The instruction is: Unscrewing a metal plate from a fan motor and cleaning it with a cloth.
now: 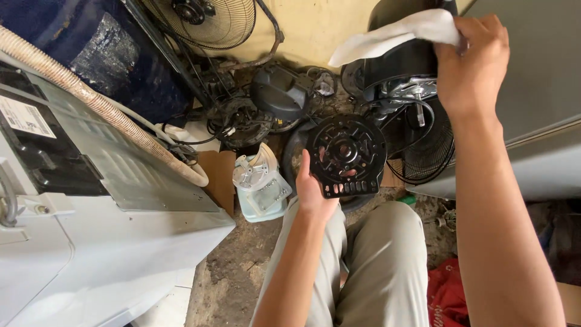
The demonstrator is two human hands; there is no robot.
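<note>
Cluttered dirty workshop floor; the round black perforated metal fan plate [346, 156] is gripped by the left hand [315, 191], while up-right of it a white cloth [393, 35] is clutched by the right hand [472, 57].

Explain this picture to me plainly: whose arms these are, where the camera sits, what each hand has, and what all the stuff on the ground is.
There is no machine here. The one picture comes from a camera worn on a person's head, looking down at their own arms and knees; they appear to be sitting or crouching low over a dirty floor.

The left hand holds a round black plate with holes and slots in it, likely a fan part. The right hand is raised and grips a white cloth.

Beyond the hands lie dark fan parts: a motor housing, a wire grille and a standing fan at the back. A clear plastic tub holds a silvery metal piece. On the left is a white appliance with a ribbed hose across it.
</note>
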